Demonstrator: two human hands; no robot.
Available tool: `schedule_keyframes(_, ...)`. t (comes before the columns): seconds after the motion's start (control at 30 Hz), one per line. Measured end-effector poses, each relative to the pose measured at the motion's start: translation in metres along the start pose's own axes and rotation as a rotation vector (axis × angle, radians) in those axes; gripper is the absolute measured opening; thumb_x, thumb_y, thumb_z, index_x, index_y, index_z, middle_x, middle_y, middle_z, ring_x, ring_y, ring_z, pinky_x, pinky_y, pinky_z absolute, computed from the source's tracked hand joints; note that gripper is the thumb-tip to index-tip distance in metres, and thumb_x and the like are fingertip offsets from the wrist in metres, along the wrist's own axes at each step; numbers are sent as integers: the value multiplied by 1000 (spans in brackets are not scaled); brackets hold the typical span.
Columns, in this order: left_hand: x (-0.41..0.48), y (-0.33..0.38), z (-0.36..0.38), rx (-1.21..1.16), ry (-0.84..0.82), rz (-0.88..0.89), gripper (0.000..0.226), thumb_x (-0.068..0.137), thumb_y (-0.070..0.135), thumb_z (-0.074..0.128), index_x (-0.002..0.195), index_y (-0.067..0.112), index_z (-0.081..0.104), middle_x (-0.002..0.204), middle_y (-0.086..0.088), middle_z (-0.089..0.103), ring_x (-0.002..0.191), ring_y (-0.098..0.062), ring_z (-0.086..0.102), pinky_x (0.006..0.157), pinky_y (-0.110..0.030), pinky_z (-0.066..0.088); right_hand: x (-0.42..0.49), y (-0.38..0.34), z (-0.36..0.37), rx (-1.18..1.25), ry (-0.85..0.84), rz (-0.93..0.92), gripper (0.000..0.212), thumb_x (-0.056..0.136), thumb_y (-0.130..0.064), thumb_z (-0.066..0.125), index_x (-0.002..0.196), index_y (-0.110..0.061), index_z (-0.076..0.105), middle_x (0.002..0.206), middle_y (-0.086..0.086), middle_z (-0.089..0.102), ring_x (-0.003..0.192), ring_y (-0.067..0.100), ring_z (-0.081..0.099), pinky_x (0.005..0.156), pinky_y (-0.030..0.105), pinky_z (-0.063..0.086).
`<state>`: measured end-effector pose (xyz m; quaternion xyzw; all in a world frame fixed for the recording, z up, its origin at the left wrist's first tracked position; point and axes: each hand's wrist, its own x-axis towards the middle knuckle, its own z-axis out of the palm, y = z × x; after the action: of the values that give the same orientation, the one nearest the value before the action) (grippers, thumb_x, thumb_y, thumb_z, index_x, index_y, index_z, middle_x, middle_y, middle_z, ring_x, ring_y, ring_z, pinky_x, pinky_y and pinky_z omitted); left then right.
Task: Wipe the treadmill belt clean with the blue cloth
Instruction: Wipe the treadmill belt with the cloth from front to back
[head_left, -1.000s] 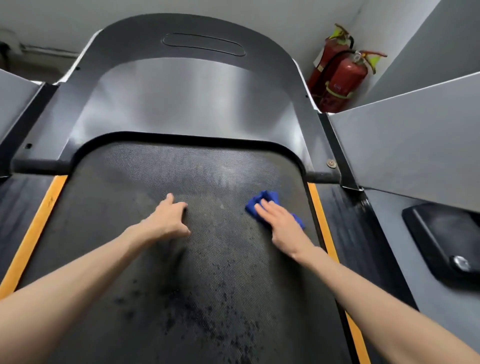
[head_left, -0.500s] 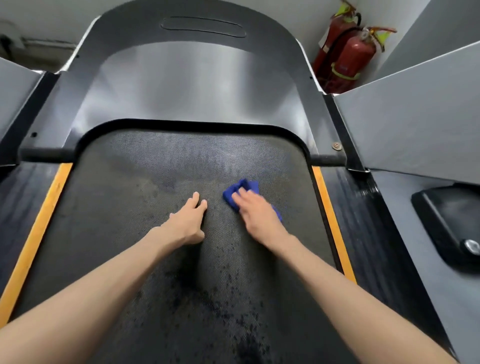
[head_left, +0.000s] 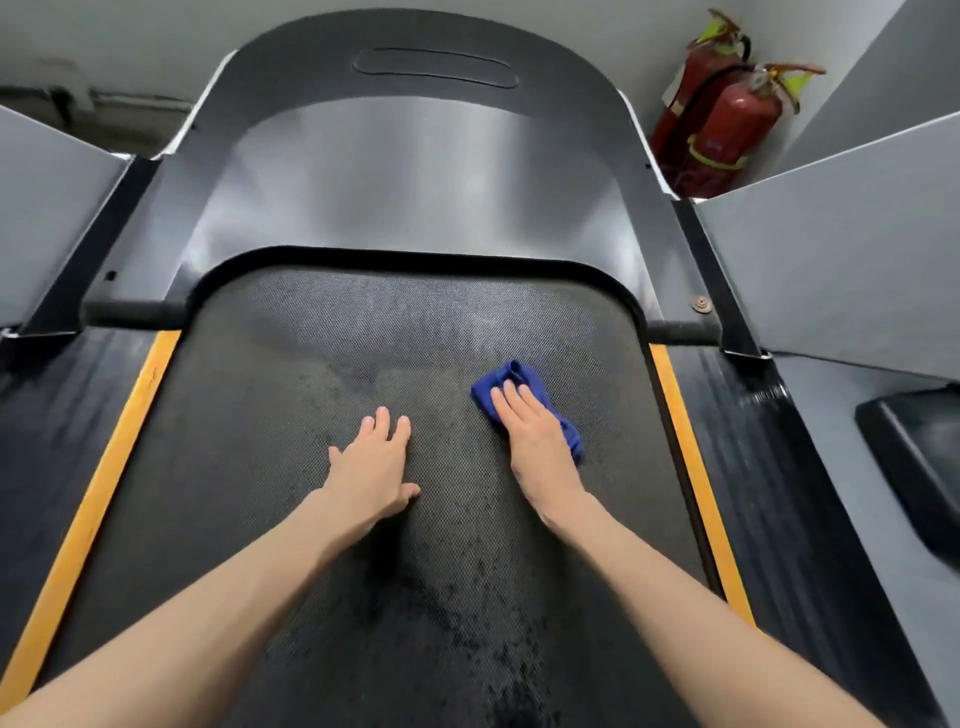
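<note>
One blue cloth farther right, beneath flat right hand; flat left hand on belt.

Treadmill belt: dark, finely textured surface bearing two hands and a cloth.
The left hand rests flat on the belt, fingers straight; beside it, the right hand presses a crumpled blue cloth onto the belt with straight fingers — dark blotches mottle the surface behind both hands.
</note>
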<state>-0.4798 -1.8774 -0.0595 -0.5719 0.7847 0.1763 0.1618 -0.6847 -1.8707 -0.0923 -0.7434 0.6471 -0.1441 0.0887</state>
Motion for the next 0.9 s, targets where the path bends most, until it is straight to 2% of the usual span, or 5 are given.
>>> schedule_keyframes(0.1, 0, -6, 0, -29, -8, 20, 91, 82, 44, 63, 148, 16, 7, 155, -10, 0, 143, -28, 9, 104, -58, 34, -8, 7, -13, -130, 18, -147, 48, 79, -15, 32, 114, -9, 64, 117, 6, 66, 101, 26, 64, 77, 33, 55)
schedule_keyframes(0.2, -2, -12, 0, -64, -18, 42, 93, 82, 42, 63, 150, 18, 4, 157, -8, -3, 145, -26, 6, 107, -54, 31, -5, 42, -27, -339, 20, -334, 43, 83, -23, 34, 109, -12, 67, 110, 1, 68, 90, 23, 55, 68, 29, 49)
schedule_keyframes(0.47, -1, -14, -4, -71, -71, 60, 97, 81, 38, 66, 150, 20, -1, 157, -7, -8, 145, -25, 2, 109, -52, 29, 41, 21, -28, -208, 144, 394, 36, 86, -5, 25, 105, -6, 56, 113, 11, 56, 95, 34, 45, 77, 41, 38)
schedule_keyframes(0.77, -7, -15, -3, -151, -92, 70, 95, 84, 29, 62, 150, 17, -5, 156, -6, -14, 145, -25, -5, 112, -57, 20, 27, 5, -10, -135, 104, -142, 38, 69, -14, 54, 106, -13, 66, 110, 6, 66, 78, 31, 59, 67, 41, 55)
schedule_keyframes(0.9, -9, -16, -5, -209, -98, 81, 92, 84, 22, 60, 150, 17, -5, 156, -5, -16, 145, -23, -8, 114, -56, 14, 36, -15, -3, -144, 59, 17, 47, 80, -39, 59, 122, -19, 54, 137, 7, 47, 127, 33, 41, 109, 54, 28)
